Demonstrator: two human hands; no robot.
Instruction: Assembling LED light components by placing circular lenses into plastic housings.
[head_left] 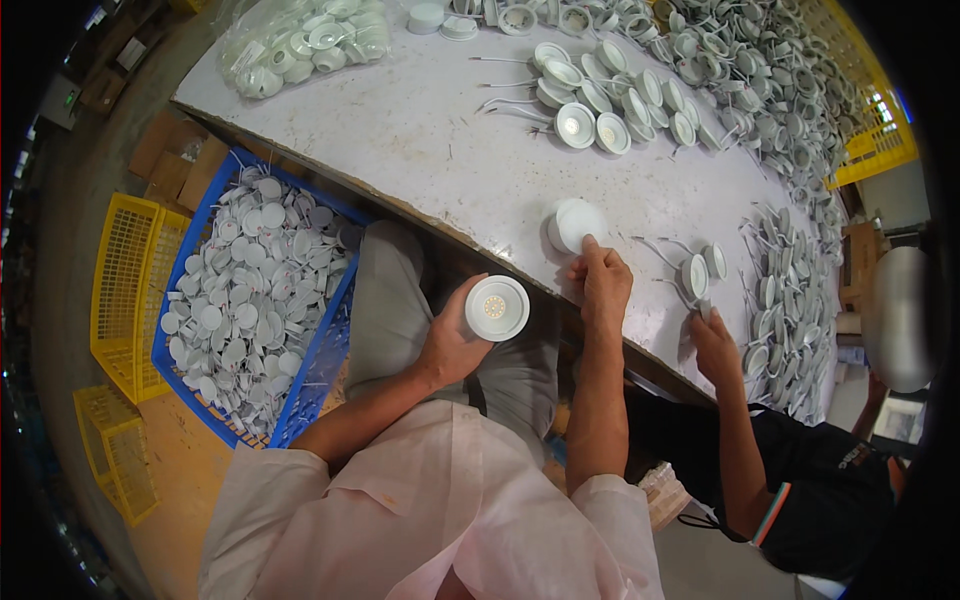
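Holding a round white plastic lamp housing with a pale disc at its centre (497, 308), the left hand (455, 345) curls its fingers about the rim, above the lap and just off the edge of the grey speckled worktop (420, 150). The right hand (603, 282) rests at the worktop edge, fingertips pressed together on a second round white housing lying face down (574, 224). A blue plastic crate of white round parts (250, 300) stands at left beside yellow crates (125, 290); a co-worker's hand (715, 345) works at right near rows of wired white housings (620, 100).
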